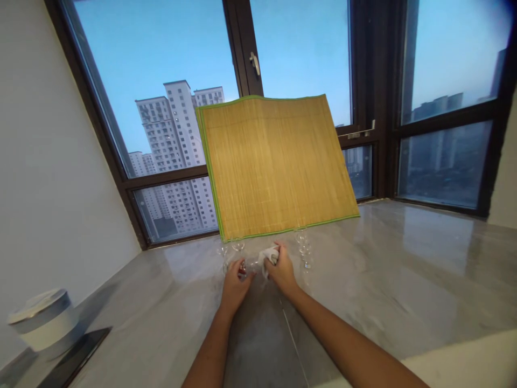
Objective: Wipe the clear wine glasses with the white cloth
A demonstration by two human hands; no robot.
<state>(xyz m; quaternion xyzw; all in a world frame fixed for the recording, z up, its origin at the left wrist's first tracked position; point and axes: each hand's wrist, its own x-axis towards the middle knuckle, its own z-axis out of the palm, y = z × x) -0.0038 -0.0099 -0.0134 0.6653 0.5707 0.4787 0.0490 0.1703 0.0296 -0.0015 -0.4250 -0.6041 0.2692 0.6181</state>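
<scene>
Over the grey counter, my left hand [235, 290] is closed around the near end of a small clear glass [252, 264], which lies roughly sideways between my hands. My right hand [283, 274] grips a crumpled white cloth or tissue [264, 258] against the other end of this glass. Other clear glasses [238, 245] stand just beyond my left hand. To the right of my right hand is a row of several more clear glasses [303, 249]. Their outlines are faint against the counter, so their exact shape is hard to make out.
A bamboo mat [278, 167] with green edging leans against the window behind the glasses. At the lower left, a white and grey lidded container [46, 322] stands by a dark flat panel [78, 358]. The grey stone counter [371, 269] runs along the windows.
</scene>
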